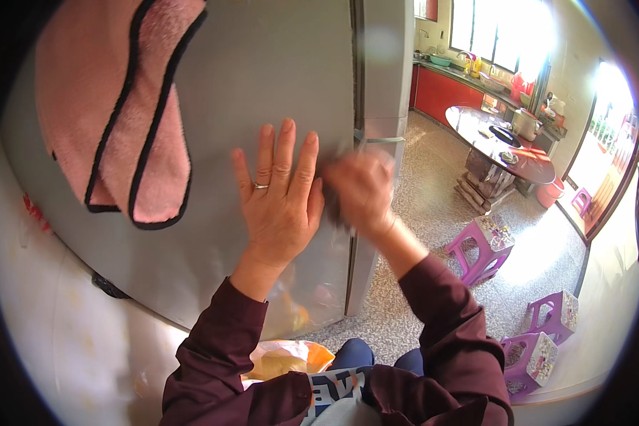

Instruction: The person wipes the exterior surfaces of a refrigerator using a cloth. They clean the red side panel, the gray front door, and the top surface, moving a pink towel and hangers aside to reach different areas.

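Note:
The broad grey side panel of a refrigerator (266,64) fills the middle of the view. My left hand (279,202), wearing a ring, lies palm down against it with the fingers spread and holds nothing. Just to its right, my right hand (365,191) is blurred and curled over a dark pad or cloth (332,199), pressed to the panel close to the door seam. What the dark piece is made of cannot be told. A pink plush cloth (160,175) with black edging hangs down the panel at the upper left.
An orange and white bag (293,357) stands on the floor below my left arm. Purple plastic stools (482,247) and an oval table (532,165) with a pot stand to the right. The refrigerator door (386,80) borders the panel. A wall (85,341) runs at left.

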Action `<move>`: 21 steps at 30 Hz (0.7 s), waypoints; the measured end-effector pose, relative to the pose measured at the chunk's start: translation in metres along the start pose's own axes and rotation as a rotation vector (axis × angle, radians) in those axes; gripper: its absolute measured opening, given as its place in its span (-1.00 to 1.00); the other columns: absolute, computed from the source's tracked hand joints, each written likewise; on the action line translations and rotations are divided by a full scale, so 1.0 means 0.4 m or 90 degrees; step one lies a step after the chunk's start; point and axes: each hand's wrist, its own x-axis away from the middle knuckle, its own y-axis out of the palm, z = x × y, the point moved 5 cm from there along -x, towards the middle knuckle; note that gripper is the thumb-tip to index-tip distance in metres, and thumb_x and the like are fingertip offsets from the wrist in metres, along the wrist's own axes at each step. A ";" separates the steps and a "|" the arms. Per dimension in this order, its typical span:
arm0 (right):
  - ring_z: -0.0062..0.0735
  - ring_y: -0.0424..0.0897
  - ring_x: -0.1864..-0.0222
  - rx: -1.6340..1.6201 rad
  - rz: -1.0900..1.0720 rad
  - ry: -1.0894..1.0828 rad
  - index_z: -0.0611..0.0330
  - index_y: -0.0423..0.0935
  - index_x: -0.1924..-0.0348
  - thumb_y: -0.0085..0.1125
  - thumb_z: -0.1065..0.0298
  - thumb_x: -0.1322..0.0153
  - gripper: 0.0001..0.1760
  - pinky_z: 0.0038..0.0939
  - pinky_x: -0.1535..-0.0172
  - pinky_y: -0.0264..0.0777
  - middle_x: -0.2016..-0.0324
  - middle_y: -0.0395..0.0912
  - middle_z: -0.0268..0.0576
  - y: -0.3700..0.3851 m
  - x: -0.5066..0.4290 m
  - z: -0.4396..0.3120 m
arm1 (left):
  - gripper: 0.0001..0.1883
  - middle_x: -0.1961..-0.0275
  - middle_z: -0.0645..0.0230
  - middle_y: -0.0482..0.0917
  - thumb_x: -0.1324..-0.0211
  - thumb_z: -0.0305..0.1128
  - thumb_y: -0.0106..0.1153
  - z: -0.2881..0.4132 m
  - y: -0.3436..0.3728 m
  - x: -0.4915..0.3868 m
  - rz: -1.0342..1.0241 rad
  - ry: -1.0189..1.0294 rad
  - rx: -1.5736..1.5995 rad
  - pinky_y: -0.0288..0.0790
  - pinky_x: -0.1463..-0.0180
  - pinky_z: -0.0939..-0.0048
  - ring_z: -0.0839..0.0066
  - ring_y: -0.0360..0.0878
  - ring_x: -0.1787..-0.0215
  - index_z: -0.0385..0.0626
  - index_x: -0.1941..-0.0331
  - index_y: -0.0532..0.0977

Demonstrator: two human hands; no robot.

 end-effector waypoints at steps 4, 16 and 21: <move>-0.31 0.52 0.01 0.134 0.151 0.084 -0.06 0.71 0.10 0.21 0.41 -0.24 -0.64 -0.29 -0.04 0.31 0.10 0.57 -0.33 -0.047 -0.256 0.169 | -0.36 -0.55 0.09 0.20 -0.24 -0.30 0.17 0.029 0.047 -0.012 -0.002 0.012 0.017 -0.27 -0.59 -0.23 0.06 -0.01 -0.63 -0.11 -0.42 0.33; -0.31 0.43 0.02 0.008 -0.040 0.097 -0.15 0.71 0.29 0.41 0.36 -0.10 -0.70 -0.25 0.04 0.37 0.16 0.48 -0.47 -0.002 0.421 -0.055 | -0.42 -0.55 0.21 0.24 -0.35 -0.21 0.02 0.041 0.128 0.015 0.019 0.006 -0.139 -0.38 -0.61 -0.17 0.09 -0.01 -0.64 -0.02 -0.43 0.34; -0.28 0.46 0.02 -0.047 -0.017 0.148 -0.09 0.72 0.21 0.36 0.35 -0.17 -0.71 -0.25 0.01 0.35 0.15 0.54 -0.41 -0.044 0.297 -0.008 | -0.43 -0.54 0.24 0.25 -0.37 -0.18 -0.01 0.043 0.130 0.012 0.022 0.003 -0.160 -0.37 -0.61 -0.17 0.10 0.01 -0.63 0.01 -0.44 0.32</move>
